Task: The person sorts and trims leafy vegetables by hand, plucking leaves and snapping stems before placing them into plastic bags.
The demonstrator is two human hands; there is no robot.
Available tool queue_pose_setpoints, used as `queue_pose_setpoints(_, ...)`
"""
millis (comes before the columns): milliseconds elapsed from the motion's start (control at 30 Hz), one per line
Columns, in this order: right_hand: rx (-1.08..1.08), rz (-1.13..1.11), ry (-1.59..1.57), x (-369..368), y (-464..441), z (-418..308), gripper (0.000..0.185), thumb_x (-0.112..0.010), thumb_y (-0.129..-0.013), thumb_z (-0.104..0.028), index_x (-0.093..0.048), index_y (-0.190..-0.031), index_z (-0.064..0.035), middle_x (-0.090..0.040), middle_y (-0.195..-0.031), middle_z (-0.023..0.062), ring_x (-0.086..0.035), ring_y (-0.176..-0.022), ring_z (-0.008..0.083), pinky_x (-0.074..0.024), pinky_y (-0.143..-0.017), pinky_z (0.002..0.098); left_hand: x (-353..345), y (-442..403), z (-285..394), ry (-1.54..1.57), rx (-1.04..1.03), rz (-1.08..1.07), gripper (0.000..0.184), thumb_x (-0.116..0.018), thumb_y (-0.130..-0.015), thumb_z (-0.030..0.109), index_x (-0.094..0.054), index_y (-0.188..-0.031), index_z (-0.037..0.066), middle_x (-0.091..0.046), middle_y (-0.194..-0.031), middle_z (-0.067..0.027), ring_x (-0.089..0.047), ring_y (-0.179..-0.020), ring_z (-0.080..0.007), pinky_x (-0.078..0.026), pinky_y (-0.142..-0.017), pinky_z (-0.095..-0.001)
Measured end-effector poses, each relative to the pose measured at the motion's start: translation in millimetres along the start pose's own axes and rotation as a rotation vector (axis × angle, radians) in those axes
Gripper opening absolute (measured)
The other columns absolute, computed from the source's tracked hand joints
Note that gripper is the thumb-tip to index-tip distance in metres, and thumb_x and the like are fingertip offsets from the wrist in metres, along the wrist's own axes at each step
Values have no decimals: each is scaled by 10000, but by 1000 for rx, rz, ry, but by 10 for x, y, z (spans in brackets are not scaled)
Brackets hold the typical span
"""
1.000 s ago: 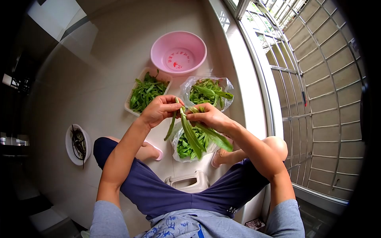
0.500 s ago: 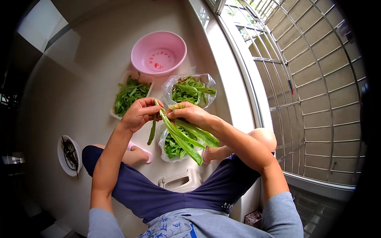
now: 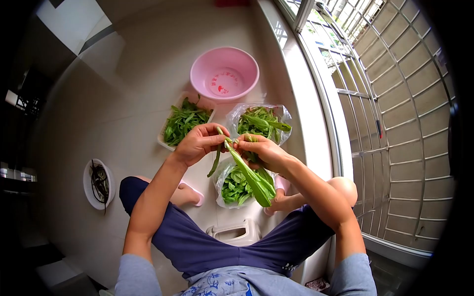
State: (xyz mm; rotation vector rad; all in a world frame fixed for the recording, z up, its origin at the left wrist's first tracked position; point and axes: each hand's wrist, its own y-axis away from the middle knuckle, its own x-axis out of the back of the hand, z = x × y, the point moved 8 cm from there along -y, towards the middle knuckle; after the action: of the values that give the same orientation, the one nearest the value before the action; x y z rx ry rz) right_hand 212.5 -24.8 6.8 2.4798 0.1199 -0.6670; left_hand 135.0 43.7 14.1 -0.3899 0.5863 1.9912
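Between my two hands is a leafy green vegetable [image 3: 253,178], its pale stem end up at my fingertips and its long leaf hanging down to the right. My left hand [image 3: 201,144] pinches the stem, and a narrow leaf strip [image 3: 216,163] dangles below its fingers. My right hand [image 3: 265,151] is closed at the same stem end, with more leaf partly hidden under its fingers. Directly below, a plastic bag of leafy greens [image 3: 236,186] sits on the floor between my feet. The fingertips almost meet.
Farther out stand a pink basin [image 3: 197,69], a white tray [image 3: 162,140] heaped with greens, and a second plastic bag [image 3: 285,112] of greens. A white basket [image 3: 111,183] with dark strands is at left. A stool [image 3: 217,232] is under me; a window ledge [image 3: 308,118] runs along the right.
The view has shifted, so the floor things appear farther right. Leaves that fanned out below my right hand are now bunched under it, leaving one broad leaf hanging. Both hands still hold greens.
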Motion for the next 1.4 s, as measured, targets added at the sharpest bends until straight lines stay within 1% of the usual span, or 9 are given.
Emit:
queue_pose_setpoints(133, -33, -163, 83, -53, 2, 10, 157, -534, -786, -220, -509, -773, -65, -364, -514, -39, -296, -421, 35, -183, -378, 193, 1, -1, 3, 24, -5, -33, 117, -475, -804, 84, -509, -901, 27, -555, -795, -54, -536, -746, -123, -435, -701, -275)
queue_pose_setpoints(500, 88, -5, 321, 32, -22, -84, 141, -555, -731, -162, -543, -665, -39, -377, -474, -38, -312, -382, 39, -195, -360, 191, -2, -20, -182, -29, 92, 93, 119, -552, -746, 62, -519, -856, 29, -538, -756, -35, -523, -667, -135, -436, -614, -261)
queue_pose_setpoints(633, -20, -20, 210, 72, -58, 26, 128, -548, -721, -162, -569, -690, -40, -410, -484, -30, -320, -376, 37, -201, -349, 191, -45, -11, -184, -4, 116, 27, 109, -558, -746, 68, -529, -842, 24, -539, -731, -39, -526, -627, -126, -440, -590, -242)
queue_pose_setpoints(767, -30, -31, 138, 23, -32, 26, 150, -541, -713, -177, -578, -712, -32, -515, -572, 20, -429, -459, 75, -316, -420, 192, -97, 3, -148, -22, 107, -10, 111, -552, -743, 51, -527, -846, 19, -540, -757, -47, -522, -640, -128, -439, -592, -249)
queue_pose_setpoints(800, -71, -157, 120, -12, -50, 53, 162, -543, -711, -180, -583, -731, -24, -550, -620, 41, -484, -538, 96, -370, -502, 199, -106, 5, -137, -20, 105, -21, 98, -553, -740, 43, -531, -832, 19, -542, -748, -44, -520, -637, -126, -440, -589, -252)
queue_pose_setpoints(900, -49, -102, 120, 28, -60, 77, 173, -540, -714, -190, -580, -732, -23, -547, -618, 43, -483, -532, 94, -370, -497, 200, -125, 14, -111, -13, 93, -27, 80, -554, -737, 34, -536, -814, 19, -545, -742, -45, -522, -640, -124, -441, -582, -250)
queue_pose_setpoints(1100, -73, -202, 41, -4, -100, 162, 171, -486, -746, -186, -543, -789, -30, -486, -590, 18, -384, -429, 62, -270, -382, 174, -125, -8, -111, -44, 84, -47, 91, -556, -721, 8, -525, -803, 28, -553, -717, -54, -538, -638, -130, -443, -570, -253)
queue_pose_setpoints(1200, -133, -228, -43, -13, -71, 213, 194, -471, -728, -173, -538, -717, 8, -463, -558, 35, -329, -378, 63, -214, -336, 192, -193, 19, -83, -62, 79, -92, 113, -566, -706, -14, -527, -809, 14, -564, -741, -66, -547, -659, -129, -447, -583, -242)
queue_pose_setpoints(1400, -172, -373, -113, -130, 2, 187, 148, -433, -732, -156, -485, -693, -23, -434, -557, 29, -297, -375, 60, -203, -339, 187, -225, 26, -91, 17, 60, -161, 149, -577, -678, -58, -535, -807, 5, -560, -770, -64, -557, -714, -127, -453, -641, -215)
